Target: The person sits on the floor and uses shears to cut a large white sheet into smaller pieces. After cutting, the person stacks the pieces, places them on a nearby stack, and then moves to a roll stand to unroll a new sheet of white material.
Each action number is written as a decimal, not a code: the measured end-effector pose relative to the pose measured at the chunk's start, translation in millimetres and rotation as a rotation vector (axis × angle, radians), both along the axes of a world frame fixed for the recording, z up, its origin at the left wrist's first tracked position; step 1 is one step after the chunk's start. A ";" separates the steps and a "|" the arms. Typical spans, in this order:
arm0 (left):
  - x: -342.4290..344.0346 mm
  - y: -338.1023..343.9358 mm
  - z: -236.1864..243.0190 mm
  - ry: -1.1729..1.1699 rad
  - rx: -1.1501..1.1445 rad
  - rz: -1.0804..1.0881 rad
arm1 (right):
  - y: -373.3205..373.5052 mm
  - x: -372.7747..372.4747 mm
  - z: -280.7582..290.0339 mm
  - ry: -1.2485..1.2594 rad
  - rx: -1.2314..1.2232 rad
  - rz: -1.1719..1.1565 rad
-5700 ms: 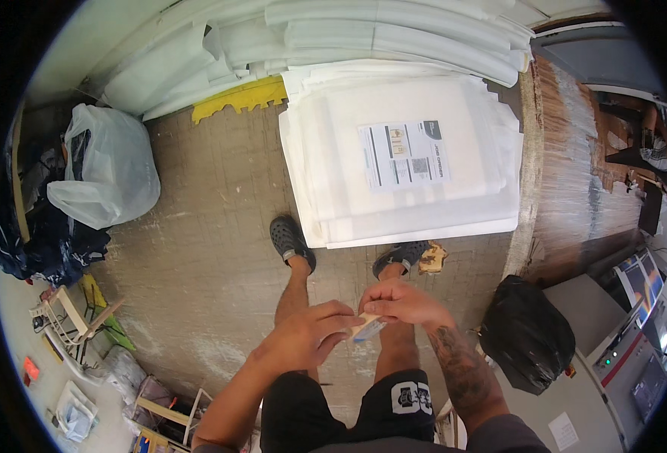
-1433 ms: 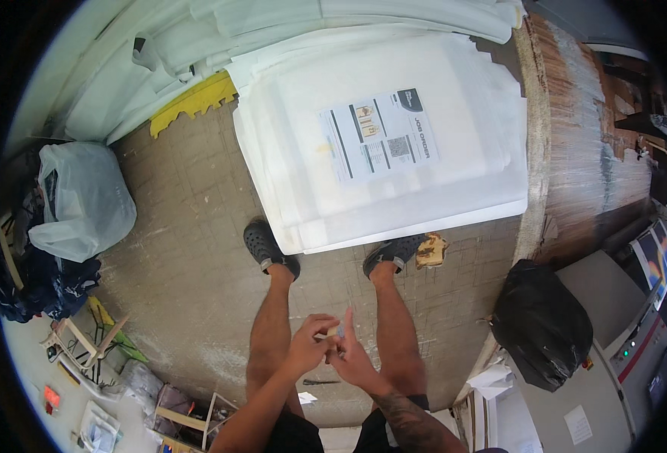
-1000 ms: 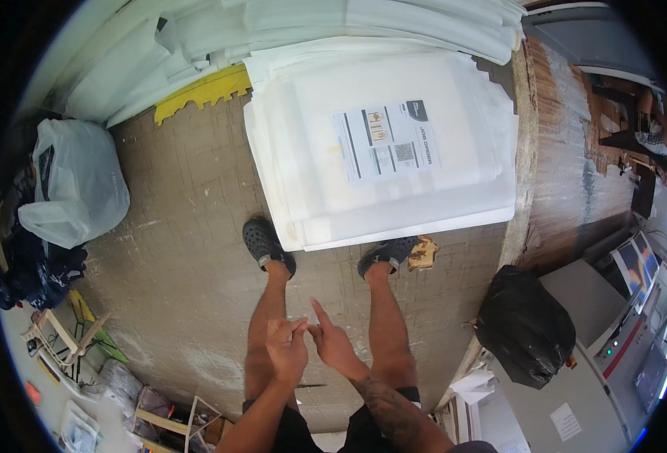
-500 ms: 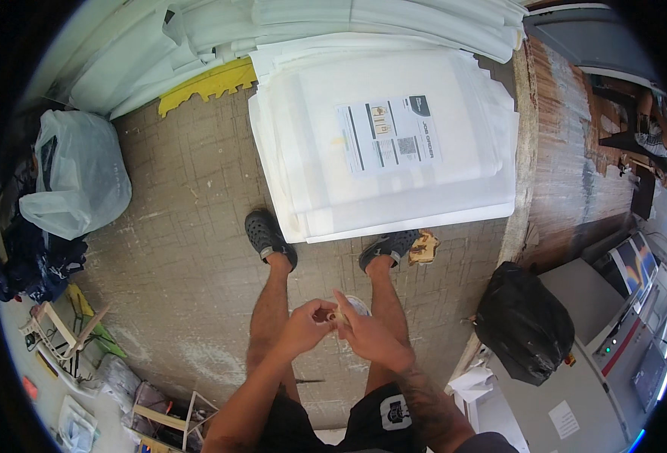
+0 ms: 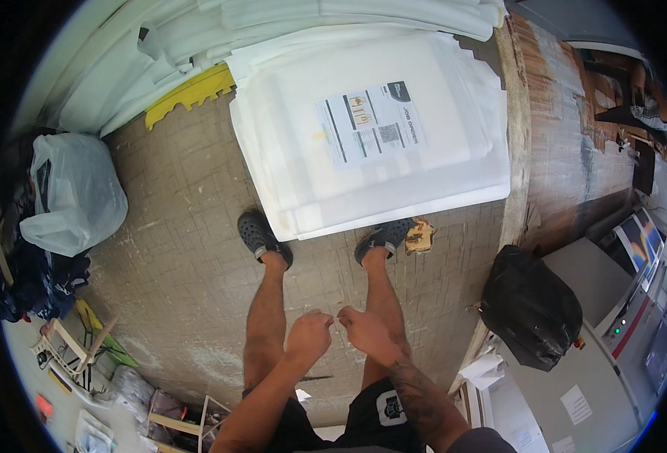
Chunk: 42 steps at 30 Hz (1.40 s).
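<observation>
My left hand [image 5: 310, 334] and my right hand [image 5: 367, 333] are held up in front of my lower legs, a narrow gap between them. Both are closed, with thumbs and fingertips pinched toward each other. Whatever the fingers grip is too small or too hidden to make out. Beyond them, a large pile of white sheets [image 5: 447, 167] lies on the floor at my feet. On top of that pile rests a printed paper [image 5: 367, 124] with pictures and a square code. Neither hand touches the pile.
A translucent white bag [image 5: 80, 196] stands at the left, above small wooden frames [image 5: 77, 343]. At the right are a black bag [image 5: 530, 309] and a grey machine [image 5: 583, 370]. A yellow jagged mat edge [image 5: 190, 94] lies beyond. A brown-and-tan piece [image 5: 419, 235] sits beside my right shoe.
My hands have drawn slightly apart, and the fingers have curled in tighter. A white round object seen beside my right hand earlier no longer shows. The view has shifted a little.
</observation>
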<state>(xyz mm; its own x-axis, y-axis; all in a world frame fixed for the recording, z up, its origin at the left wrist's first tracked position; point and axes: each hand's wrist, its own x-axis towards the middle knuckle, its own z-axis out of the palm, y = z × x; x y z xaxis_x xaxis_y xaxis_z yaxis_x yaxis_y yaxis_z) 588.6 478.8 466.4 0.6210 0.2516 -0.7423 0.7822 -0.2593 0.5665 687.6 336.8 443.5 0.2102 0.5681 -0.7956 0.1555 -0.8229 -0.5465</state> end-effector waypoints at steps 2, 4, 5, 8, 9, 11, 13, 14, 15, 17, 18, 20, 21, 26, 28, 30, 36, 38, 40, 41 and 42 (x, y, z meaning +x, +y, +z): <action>0.3 -0.7 -2.5 0.135 -0.006 -0.048 | 2.6 1.1 -0.4 -0.006 -0.072 0.056; 1.6 -1.7 -3.2 0.331 -0.046 0.102 | 5.5 6.5 2.2 -0.022 -0.056 0.109; 2.7 -3.0 -3.0 0.388 -0.005 0.170 | 6.6 9.8 4.3 -0.011 -0.034 0.129; 5.6 -7.5 -4.9 0.056 0.318 0.035 | 5.3 20.7 9.1 -0.035 0.001 0.269; 6.6 -10.1 -5.8 -0.046 0.272 0.058 | 3.4 24.1 9.7 -0.042 0.042 0.292; 6.3 -11.0 -11.0 -0.190 0.073 0.078 | -2.3 29.5 9.9 -0.082 0.102 0.317; 4.7 -11.5 -17.3 -0.211 -0.032 -0.007 | -9.2 34.1 8.0 -0.049 0.102 0.279; 3.6 -12.9 -19.6 -0.168 -0.089 -0.059 | -12.4 36.7 6.6 -0.022 0.108 0.265; 2.4 -14.6 -22.0 -0.186 -0.119 -0.019 | -15.2 38.7 5.5 -0.023 0.111 0.255; 0.5 -20.3 -25.3 -0.119 -0.185 0.045 | -18.6 42.3 5.4 0.016 0.142 0.252; 0.0 -23.8 -26.7 -0.090 -0.195 0.075 | -19.0 42.8 7.3 0.058 0.130 0.229; -1.7 -27.3 -31.3 -0.035 -0.204 0.144 | -17.6 40.8 16.3 0.145 0.075 0.198; -2.8 -26.8 -34.8 0.010 -0.143 0.147 | -15.8 38.6 22.7 0.077 0.185 0.198; -9.1 0.9 -54.9 0.439 0.039 0.383 | -3.6 22.8 56.5 -0.039 0.389 0.116; -5.2 7.5 -53.0 0.332 -0.090 0.368 | 1.3 24.5 57.3 -0.122 0.259 -0.155; 4.8 8.8 -41.7 0.216 -0.152 0.340 | 5.3 32.4 53.1 -0.126 0.196 -0.330; 59.7 -1.5 -3.5 0.080 -0.427 0.346 | 8.1 66.5 42.8 -0.059 0.077 -0.441; 70.2 -2.5 0.6 0.052 -0.423 0.289 | 3.4 72.3 40.5 -0.021 0.157 -0.463; 75.8 -4.1 1.5 0.025 -0.457 0.282 | -3.5 75.1 36.2 0.019 0.109 -0.512; 77.4 -5.6 1.3 0.032 -0.500 0.285 | -7.0 75.9 33.7 0.056 0.082 -0.534; 78.5 -7.8 0.8 0.040 -0.503 0.305 | -10.6 76.2 31.2 0.021 0.098 -0.540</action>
